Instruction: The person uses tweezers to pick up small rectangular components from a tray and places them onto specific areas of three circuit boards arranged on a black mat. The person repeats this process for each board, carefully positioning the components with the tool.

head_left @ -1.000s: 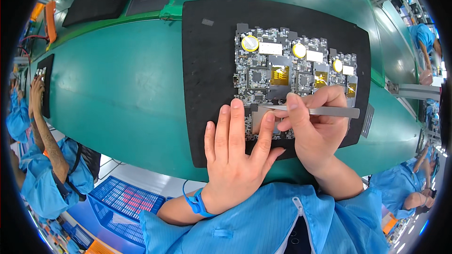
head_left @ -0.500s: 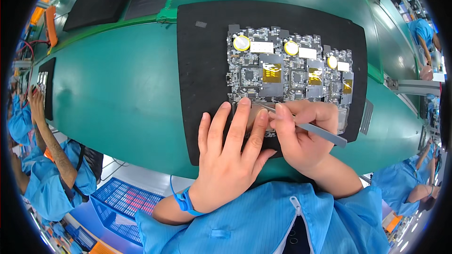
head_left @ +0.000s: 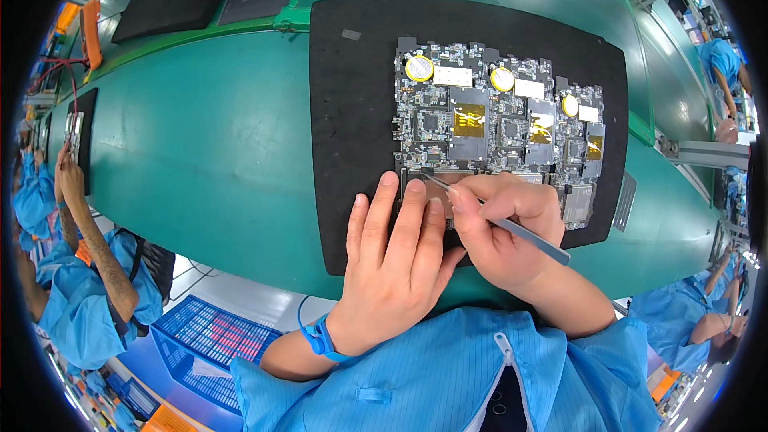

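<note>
Three circuit boards [head_left: 488, 124] with round coin cells and amber tape patches lie side by side on a black mat [head_left: 352, 112]. My left hand [head_left: 396, 260] rests flat, fingers together, on the near edge of the left board. Metal tweezers [head_left: 512, 228] are gripped like a pen in my right hand [head_left: 504, 232]. Their tips touch the board's lower edge just beyond my left fingertips. A blue wrist strap [head_left: 320, 340] circles my left wrist.
The mat sits on a long green bench [head_left: 200, 136]. More black mats [head_left: 208, 0] lie at the far left. A small grey strip [head_left: 624, 202] lies right of the boards. Co-workers in blue sit at left [head_left: 72, 272] and right [head_left: 704, 320]. A blue crate [head_left: 208, 336] stands below the bench.
My right hand turned the tweezers from lying level across the board to slanting down-right, tips now at the board's near edge. My left hand stayed flat on the board.
</note>
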Demonstrator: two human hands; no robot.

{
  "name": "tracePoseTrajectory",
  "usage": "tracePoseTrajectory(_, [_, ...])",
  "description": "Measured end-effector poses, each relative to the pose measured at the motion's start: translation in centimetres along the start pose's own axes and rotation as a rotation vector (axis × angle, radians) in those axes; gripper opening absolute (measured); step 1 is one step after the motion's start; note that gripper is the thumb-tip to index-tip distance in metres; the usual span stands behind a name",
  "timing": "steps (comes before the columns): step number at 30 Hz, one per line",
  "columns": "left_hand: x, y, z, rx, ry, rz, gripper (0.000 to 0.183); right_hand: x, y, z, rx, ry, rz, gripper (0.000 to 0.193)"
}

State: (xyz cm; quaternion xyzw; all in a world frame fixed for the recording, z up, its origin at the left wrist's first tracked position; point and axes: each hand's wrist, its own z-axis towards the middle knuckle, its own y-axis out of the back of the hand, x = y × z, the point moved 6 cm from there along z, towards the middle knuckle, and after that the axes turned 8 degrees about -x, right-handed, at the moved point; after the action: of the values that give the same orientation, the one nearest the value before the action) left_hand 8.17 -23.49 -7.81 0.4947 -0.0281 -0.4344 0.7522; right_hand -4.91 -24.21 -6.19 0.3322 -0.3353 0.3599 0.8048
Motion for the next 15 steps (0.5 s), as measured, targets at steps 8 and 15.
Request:
tracePoseTrajectory(8, [-0.2,0.2,0.0,0.033,-0.021,-0.009,0.044,0.5,1.5,0.0,-0.017,-0.06,0.326,0.023])
tracePoseTrajectory(15, [7.0,5.3,-0.1,-0.166,0.27,-0.126,0.053,-3.2,15.9,2.1,-0.348,-0.397,0.436,0.013])
